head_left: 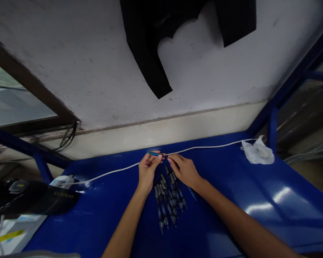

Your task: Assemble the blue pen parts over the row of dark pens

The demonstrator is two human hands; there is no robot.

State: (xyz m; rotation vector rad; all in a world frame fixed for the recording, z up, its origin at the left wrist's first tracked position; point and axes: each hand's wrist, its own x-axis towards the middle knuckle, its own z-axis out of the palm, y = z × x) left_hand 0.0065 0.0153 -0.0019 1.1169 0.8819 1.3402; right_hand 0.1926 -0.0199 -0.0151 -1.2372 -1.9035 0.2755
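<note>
Near the back edge of the blue counter (pixel 231 200), about midway along it, I have both hands raised just off the surface and brought together. My left hand (pixel 148 168) pinches a thin blue pen part (pixel 154 154) between thumb and fingertips, held roughly level. My right hand (pixel 184 170) meets it from the other side, its fingertips closed at the dark end of that same piece, though I cannot tell exactly how much of it they grip. Directly under my hands, toward the front edge, a row of pens (pixel 168 199) lies side by side on the counter, dark-tipped with clear barrels, fanned slightly and touching one another. One loose blue piece (pixel 192 193) lies just beside them under my right wrist. A white cable (pixel 204 147) runs along the back edge behind my hands. A crumpled white plastic bag (pixel 258 150) sits at the back right corner, well apart from the pens. At the left edge rests a black case (pixel 34 200) with pale lettering, and a dark garment (pixel 150 46) hangs on the wall above.
</note>
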